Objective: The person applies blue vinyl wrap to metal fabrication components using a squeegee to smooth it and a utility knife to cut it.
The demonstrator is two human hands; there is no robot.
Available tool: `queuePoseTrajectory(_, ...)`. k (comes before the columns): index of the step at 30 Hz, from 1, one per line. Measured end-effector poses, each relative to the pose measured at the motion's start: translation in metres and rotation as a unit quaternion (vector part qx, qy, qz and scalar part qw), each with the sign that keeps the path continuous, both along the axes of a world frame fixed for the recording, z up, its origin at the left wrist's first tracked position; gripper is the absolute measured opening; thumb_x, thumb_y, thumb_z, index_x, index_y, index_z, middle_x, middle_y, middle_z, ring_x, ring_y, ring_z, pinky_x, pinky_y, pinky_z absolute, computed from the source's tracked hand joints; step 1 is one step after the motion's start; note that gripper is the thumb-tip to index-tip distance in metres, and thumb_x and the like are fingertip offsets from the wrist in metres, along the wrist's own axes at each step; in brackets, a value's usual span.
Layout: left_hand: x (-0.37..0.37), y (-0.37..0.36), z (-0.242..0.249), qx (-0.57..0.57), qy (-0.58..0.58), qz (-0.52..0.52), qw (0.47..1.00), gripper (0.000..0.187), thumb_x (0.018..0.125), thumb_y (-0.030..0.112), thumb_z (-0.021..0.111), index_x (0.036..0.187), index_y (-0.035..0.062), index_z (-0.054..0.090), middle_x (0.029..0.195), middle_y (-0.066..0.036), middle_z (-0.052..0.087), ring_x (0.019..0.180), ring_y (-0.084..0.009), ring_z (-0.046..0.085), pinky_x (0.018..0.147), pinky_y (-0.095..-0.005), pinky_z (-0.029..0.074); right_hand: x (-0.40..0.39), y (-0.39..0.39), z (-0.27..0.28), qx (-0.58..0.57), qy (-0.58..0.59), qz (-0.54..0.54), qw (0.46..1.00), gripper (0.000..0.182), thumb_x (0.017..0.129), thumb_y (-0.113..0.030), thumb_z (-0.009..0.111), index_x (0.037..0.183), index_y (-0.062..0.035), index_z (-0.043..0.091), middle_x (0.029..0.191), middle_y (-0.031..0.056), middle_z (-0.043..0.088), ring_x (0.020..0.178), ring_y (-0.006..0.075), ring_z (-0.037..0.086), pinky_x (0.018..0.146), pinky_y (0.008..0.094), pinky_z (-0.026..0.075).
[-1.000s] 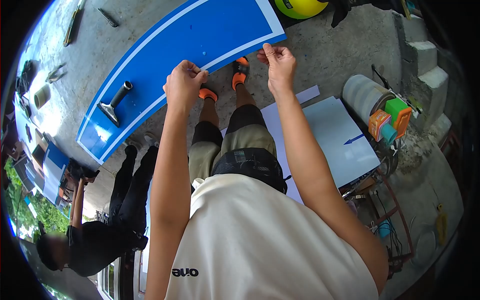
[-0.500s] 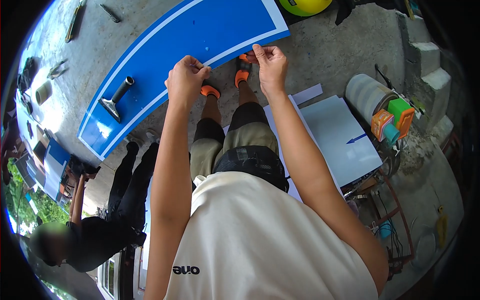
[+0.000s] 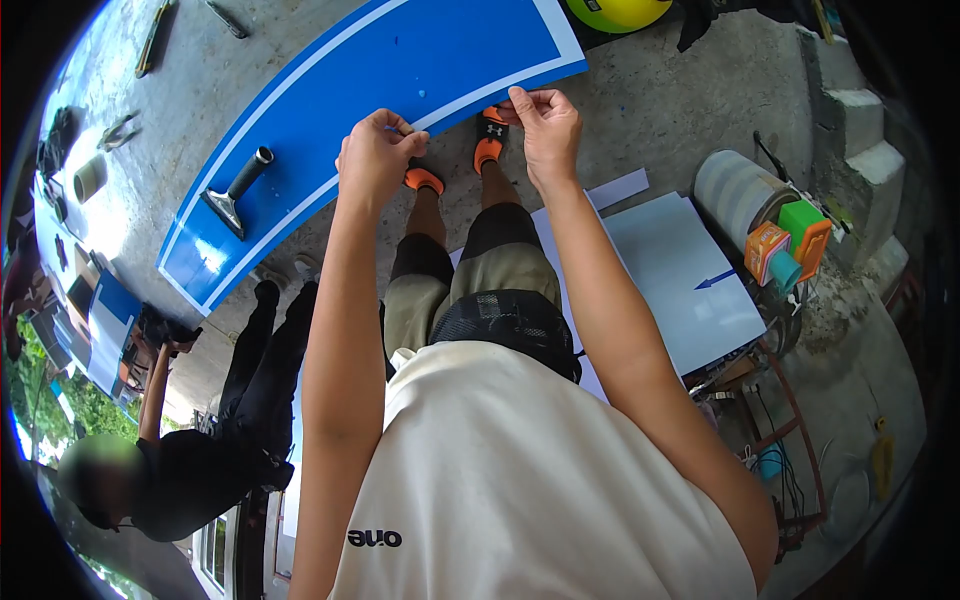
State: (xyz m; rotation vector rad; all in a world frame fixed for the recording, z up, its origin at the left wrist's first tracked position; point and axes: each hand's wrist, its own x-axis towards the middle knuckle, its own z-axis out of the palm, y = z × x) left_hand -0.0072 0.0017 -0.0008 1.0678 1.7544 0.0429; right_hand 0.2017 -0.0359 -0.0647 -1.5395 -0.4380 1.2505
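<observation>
My left hand [image 3: 378, 158] is closed in a pinch at the near edge of a long blue panel [image 3: 360, 95] with a white border. Beside that same edge, further right, my right hand [image 3: 552, 132] is also pinched, thumb against the fingers. Whatever the fingertips hold, if anything, is too small to make out. On the left part of the panel lies a squeegee [image 3: 240, 190] with a black handle and a wide metal head, touched by neither hand. My feet in orange and black shoes [image 3: 490, 140] show beneath the panel's edge.
A person in dark clothes [image 3: 200, 470] stands at the left. Upper left are a utility knife [image 3: 152, 40] and a roll [image 3: 88, 180]. To the right are a pale sheet with a blue arrow [image 3: 670, 270], a striped cylinder [image 3: 735, 195], small boxes [image 3: 765, 245] and concrete steps [image 3: 870, 120].
The view has shifted slightly, so the panel and squeegee sit a little further right in the frame. Both hands keep their pinch in nearly the same place.
</observation>
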Motion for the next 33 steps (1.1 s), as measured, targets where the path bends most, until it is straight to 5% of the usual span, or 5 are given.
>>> queuePoseTrajectory(2, 0.006, 0.0, 0.003, 0.032, 0.053, -0.043, 0.997, 0.021, 0.086, 0.019, 0.082, 0.092, 0.0031, 0.07, 0.081, -0.007, 0.077, 0.074, -0.0116, 0.072, 0.065, -0.0268, 0.052, 0.001, 0.001, 0.001, 0.0, -0.001, 0.001, 1.0, 0.021, 0.097, -0.011, 0.075, 0.094, 0.0047, 0.062, 0.086, 0.0139, 0.073, 0.075, 0.0191, 0.074, 0.071, 0.0312, 0.062)
queuePoseTrajectory(33, 0.006, -0.006, -0.002, 0.057, 0.058, -0.007, 0.997, 0.018, 0.085, 0.022, 0.081, 0.089, 0.0074, 0.072, 0.08, -0.003, 0.077, 0.074, -0.0165, 0.073, 0.073, -0.0334, 0.056, -0.013, -0.006, -0.006, 0.006, 0.0, 0.001, 1.0, 0.025, 0.097, -0.015, 0.076, 0.095, 0.0063, 0.063, 0.085, 0.0146, 0.074, 0.073, 0.0197, 0.074, 0.07, 0.0315, 0.062)
